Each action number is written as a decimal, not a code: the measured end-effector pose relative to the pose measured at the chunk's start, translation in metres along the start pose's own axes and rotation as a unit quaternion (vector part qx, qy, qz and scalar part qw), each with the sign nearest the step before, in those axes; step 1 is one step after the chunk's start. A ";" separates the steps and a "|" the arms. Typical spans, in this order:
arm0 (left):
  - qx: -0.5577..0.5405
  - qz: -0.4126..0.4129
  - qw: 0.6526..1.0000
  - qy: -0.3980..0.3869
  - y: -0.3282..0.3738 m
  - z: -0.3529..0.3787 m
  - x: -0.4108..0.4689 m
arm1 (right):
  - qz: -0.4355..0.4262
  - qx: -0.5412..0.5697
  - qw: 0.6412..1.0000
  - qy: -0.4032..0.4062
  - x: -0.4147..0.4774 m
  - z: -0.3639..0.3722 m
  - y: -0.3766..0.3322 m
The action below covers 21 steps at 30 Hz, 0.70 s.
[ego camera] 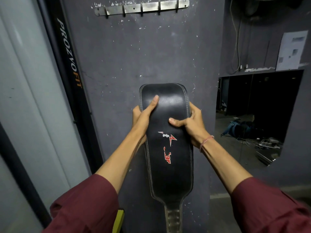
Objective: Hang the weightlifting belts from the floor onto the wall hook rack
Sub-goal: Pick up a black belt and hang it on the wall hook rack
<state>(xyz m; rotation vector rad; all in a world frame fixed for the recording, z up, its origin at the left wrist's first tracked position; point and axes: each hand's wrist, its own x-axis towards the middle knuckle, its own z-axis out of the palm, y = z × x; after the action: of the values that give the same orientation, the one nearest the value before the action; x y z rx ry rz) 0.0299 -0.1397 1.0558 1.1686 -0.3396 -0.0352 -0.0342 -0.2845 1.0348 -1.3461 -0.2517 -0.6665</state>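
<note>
Head view: both maroon sleeves (87, 204) reach forward. Left hand (143, 115) and right hand (190, 123) grip opposite edges of black stitched leather weightlifting belt (168, 148), thumbs across its face, held upright before grey wall (117, 64). Bare metal hook rack (142, 7) above, well apart.

Dim indoor light, soft sheen on the belt (166, 101), wide-angle bending at edges.

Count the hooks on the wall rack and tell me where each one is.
5, in a row along the rack: far-left hook, left-of-middle hook, middle hook, right-of-middle hook, far-right hook. None looks hidden.
</note>
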 end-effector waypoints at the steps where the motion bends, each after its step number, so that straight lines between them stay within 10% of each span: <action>1: 0.015 -0.034 0.999 0.001 0.007 -0.002 0.007 | -0.002 -0.007 1.000 -0.010 -0.002 -0.002 0.001; 12: -0.013 0.050 0.998 -0.027 -0.009 -0.006 0.014 | 0.023 -0.069 0.997 0.005 0.011 -0.013 -0.003; 17: -0.023 -0.103 0.989 -0.103 -0.001 -0.005 0.016 | 0.007 -0.077 0.997 -0.005 0.001 -0.017 0.016; 21: 0.061 -0.002 0.995 -0.085 -0.013 0.001 0.023 | 0.050 -0.075 0.996 -0.021 -0.003 -0.024 0.017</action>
<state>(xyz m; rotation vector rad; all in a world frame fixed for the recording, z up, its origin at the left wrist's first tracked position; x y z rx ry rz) 0.0533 -0.1504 1.0503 1.2907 -0.4958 -0.1186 -0.0320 -0.3053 1.0137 -1.5080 -0.1694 -0.5828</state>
